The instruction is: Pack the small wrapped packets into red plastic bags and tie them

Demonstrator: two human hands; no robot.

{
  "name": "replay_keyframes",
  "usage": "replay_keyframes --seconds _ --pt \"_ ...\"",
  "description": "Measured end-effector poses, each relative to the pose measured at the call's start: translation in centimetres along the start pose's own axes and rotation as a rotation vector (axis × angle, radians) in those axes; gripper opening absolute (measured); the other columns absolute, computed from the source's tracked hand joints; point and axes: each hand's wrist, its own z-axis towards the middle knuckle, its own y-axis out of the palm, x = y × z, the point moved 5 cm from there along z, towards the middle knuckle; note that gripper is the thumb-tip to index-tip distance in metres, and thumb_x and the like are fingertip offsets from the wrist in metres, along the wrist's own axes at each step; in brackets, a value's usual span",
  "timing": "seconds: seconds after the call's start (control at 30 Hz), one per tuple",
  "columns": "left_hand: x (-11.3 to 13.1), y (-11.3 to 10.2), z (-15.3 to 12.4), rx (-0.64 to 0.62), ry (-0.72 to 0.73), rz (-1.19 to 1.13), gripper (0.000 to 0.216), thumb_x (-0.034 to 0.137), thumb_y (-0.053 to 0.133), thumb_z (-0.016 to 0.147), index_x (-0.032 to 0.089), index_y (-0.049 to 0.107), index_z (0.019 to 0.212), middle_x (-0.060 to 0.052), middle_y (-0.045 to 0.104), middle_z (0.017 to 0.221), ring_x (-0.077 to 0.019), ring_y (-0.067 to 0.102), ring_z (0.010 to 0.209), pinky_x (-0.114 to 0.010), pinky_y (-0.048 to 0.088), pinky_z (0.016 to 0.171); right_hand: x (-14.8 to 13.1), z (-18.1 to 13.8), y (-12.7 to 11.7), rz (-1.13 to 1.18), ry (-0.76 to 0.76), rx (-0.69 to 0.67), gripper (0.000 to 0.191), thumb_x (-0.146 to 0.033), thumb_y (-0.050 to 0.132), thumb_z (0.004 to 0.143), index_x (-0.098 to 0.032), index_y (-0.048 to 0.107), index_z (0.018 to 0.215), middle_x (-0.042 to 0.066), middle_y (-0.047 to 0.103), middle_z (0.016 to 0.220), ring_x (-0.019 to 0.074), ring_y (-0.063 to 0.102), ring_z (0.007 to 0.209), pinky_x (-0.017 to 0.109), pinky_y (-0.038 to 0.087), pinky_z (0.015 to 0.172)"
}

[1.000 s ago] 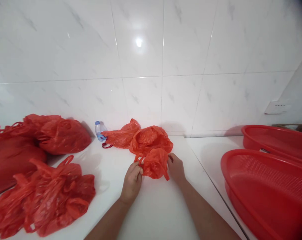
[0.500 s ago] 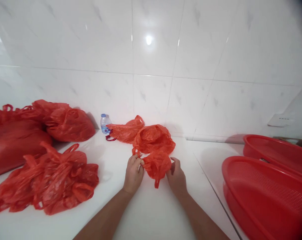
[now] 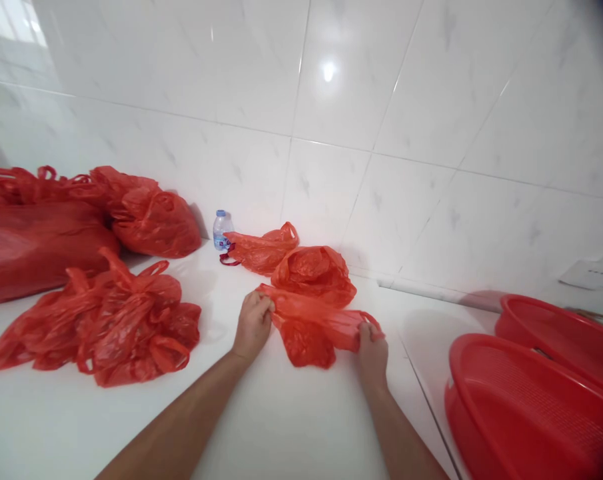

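Note:
A thin red plastic bag (image 3: 315, 325) lies stretched across the white counter (image 3: 291, 427) between my two hands. My left hand (image 3: 252, 322) is closed on the bag's left end. My right hand (image 3: 372, 351) is closed on its right end, where a handle loop sticks out. Just behind it sits another crumpled red bag (image 3: 314, 274), and a flatter red bag (image 3: 262, 250) lies further back by the wall.
A small water bottle (image 3: 222, 230) stands against the tiled wall. A heap of red bags (image 3: 116, 323) lies at the left, with fuller red bags (image 3: 151, 217) behind it. Two red plastic baskets (image 3: 531, 407) are stacked at the right.
My hands have moved apart and pulled the crumpled bag out into a long strip. The view has turned a little to the left.

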Motion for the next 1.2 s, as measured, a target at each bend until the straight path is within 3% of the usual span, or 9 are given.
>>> replay_keyframes --seconds 0.2,0.33,0.47,0.57,0.67,0.77,0.9,1.03,1.2 --pt "-2.6 -2.1 0.7 0.102 -0.105 0.121 0.019 0.007 0.046 0.080 0.020 0.056 0.072 -0.008 0.059 0.103 -0.0230 0.053 0.100 -0.041 0.042 0.089 0.7 1.0 -1.3 0.072 0.173 0.061 0.029 -0.043 0.049 0.078 -0.017 0.058 0.066 0.000 0.057 0.064 0.0155 0.051 0.062 0.025 0.039 0.055" --pt "-0.2 -2.4 0.7 0.084 0.025 0.191 0.021 0.016 0.050 0.084 0.021 0.060 0.102 -0.011 0.054 0.122 -0.0249 0.050 0.113 -0.044 0.038 0.097 0.2 0.3 -0.5 0.109 0.125 -0.002 0.030 -0.044 0.048 0.080 -0.017 0.062 0.076 0.001 0.063 0.073 0.0168 0.055 0.069 0.025 0.042 0.059" --pt "4.2 -0.2 -0.1 -0.191 0.311 0.262 0.043 0.024 0.055 0.084 0.025 0.048 0.126 -0.011 0.046 0.138 -0.0289 0.038 0.128 -0.049 0.029 0.103 -0.6 -0.5 0.4 0.144 0.013 -0.087 0.031 -0.043 0.046 0.083 -0.018 0.063 0.086 0.001 0.061 0.075 0.0153 0.053 0.066 0.025 0.040 0.056" --pt "5.2 1.7 -1.1 -0.414 0.363 0.279 0.062 0.028 0.065 0.078 0.024 0.040 0.133 -0.013 0.053 0.130 -0.0332 0.040 0.126 -0.061 0.015 0.105 -0.7 -0.7 0.8 0.160 -0.046 -0.114 0.027 -0.039 0.045 0.084 -0.018 0.061 0.089 0.000 0.059 0.075 0.0142 0.051 0.067 0.023 0.040 0.056" --pt "4.7 2.5 -1.5 -0.490 0.330 0.267 0.049 0.022 0.066 0.075 0.023 0.050 0.121 -0.007 0.064 0.098 -0.0274 0.057 0.099 -0.063 0.012 0.105 -0.1 -0.5 0.8 0.157 0.007 -0.096 0.022 -0.037 0.047 0.081 -0.019 0.059 0.084 -0.002 0.054 0.068 0.0122 0.047 0.059 0.022 0.038 0.051" --pt "4.3 2.5 -1.5 -0.467 0.326 0.305 0.023 0.010 0.056 0.077 0.023 0.057 0.095 -0.001 0.059 0.080 -0.0208 0.057 0.080 -0.056 0.021 0.104 -0.2 -0.6 1.2 0.182 0.066 -0.163 0.026 -0.042 0.053 0.078 -0.019 0.057 0.088 -0.003 0.054 0.066 0.0108 0.046 0.053 0.021 0.036 0.045" --pt "4.7 2.2 -1.4 -0.398 0.308 0.345 0.018 0.005 0.048 0.077 0.021 0.053 0.083 -0.002 0.058 0.079 -0.0196 0.054 0.076 -0.045 0.035 0.090 -1.7 -2.0 2.7 0.202 0.060 -0.332 0.037 -0.050 0.063 0.072 -0.020 0.056 0.092 -0.006 0.052 0.058 0.0094 0.043 0.047 0.021 0.035 0.042" --pt "5.5 2.0 -1.5 -0.341 0.309 0.305 0.016 0.007 0.046 0.082 0.021 0.053 0.085 -0.004 0.062 0.089 -0.0200 0.055 0.082 -0.042 0.035 0.089 -2.8 -3.7 4.4 0.305 0.120 -0.444 0.036 -0.052 0.062 0.074 -0.019 0.054 0.086 -0.006 0.052 0.055 0.0082 0.043 0.041 0.020 0.033 0.038" --pt "6.1 2.0 -1.5 -0.354 0.360 0.297 0.014 0.011 0.048 0.086 0.022 0.055 0.090 -0.005 0.062 0.110 -0.0219 0.055 0.100 -0.048 0.028 0.098 -1.5 -3.7 5.5 0.476 0.268 -0.471 0.039 -0.044 0.070 0.070 -0.019 0.059 0.098 0.005 0.068 0.090 0.0165 0.065 0.067 0.024 0.050 0.050"
